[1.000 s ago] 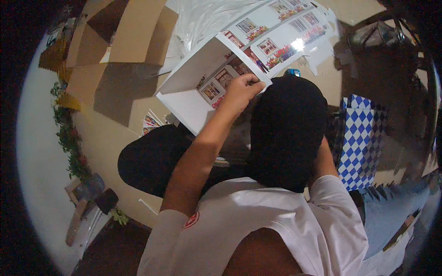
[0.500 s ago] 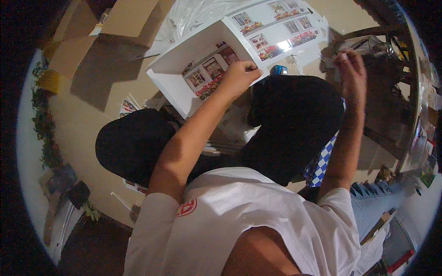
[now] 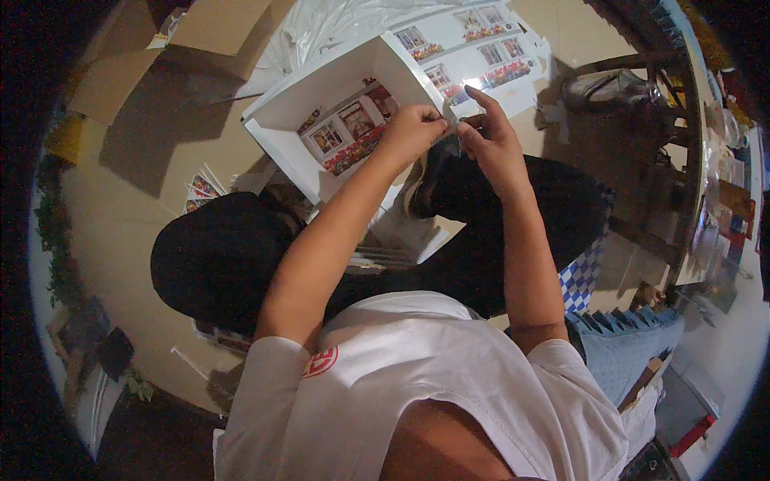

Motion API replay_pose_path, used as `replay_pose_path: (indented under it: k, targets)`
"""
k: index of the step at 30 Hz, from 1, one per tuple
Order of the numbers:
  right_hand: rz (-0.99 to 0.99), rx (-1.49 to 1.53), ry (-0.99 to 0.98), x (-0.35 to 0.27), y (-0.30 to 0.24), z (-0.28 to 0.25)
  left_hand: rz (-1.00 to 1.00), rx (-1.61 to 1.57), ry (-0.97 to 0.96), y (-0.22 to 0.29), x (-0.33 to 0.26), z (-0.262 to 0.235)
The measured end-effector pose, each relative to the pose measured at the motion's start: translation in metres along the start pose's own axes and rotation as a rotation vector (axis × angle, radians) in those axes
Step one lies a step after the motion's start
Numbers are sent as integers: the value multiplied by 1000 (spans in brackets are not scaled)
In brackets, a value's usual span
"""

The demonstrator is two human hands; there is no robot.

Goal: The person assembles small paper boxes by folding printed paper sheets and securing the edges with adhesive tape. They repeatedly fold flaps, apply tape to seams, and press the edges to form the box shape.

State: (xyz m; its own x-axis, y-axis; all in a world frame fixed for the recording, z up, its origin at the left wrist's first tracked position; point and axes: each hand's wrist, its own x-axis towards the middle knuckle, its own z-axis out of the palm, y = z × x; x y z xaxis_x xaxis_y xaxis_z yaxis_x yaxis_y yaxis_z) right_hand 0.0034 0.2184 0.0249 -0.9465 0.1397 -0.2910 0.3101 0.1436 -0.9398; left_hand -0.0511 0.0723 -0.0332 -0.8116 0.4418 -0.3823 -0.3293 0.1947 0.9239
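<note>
A white open-fronted box (image 3: 277,156) stands tilted between my knees, with a printed panel of windows and red flowers (image 3: 353,132) on its inner face. At its right corner my left hand (image 3: 411,135) is closed in a pinch, the fingertips by the rim. Just to the right, my right hand (image 3: 493,148) has thumb and a finger pressed together while its index finger stretches out. Whatever lies between either hand's fingertips is too small to make out.
Beyond the box lie white sheets printed with windows and flowers (image 3: 501,60), next to clear plastic wrapping (image 3: 325,28). An open cardboard carton (image 3: 216,28) is at the far left. Wooden furniture (image 3: 690,200) stands at the right, and printed scraps (image 3: 204,188) lie left of the box.
My right hand has come in from the right to beside my left hand. The left hand keeps its pinch at the box corner. The whole view has shifted slightly.
</note>
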Motion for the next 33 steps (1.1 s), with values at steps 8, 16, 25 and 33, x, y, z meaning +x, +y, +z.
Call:
replay_pose_path:
  k: [8,16,25,33]
  targets:
    - [32,-101,55,14,-4,8,1,12,-3,-15,10,4]
    - [6,-117,95,23,1,10,-3,96,-6,-9,9,5]
    - [15,-233,104,34,11,10,65,44,96,-22,15,12]
    - [50,-580,104,45,12,5,49,91,99,-6,5,10]
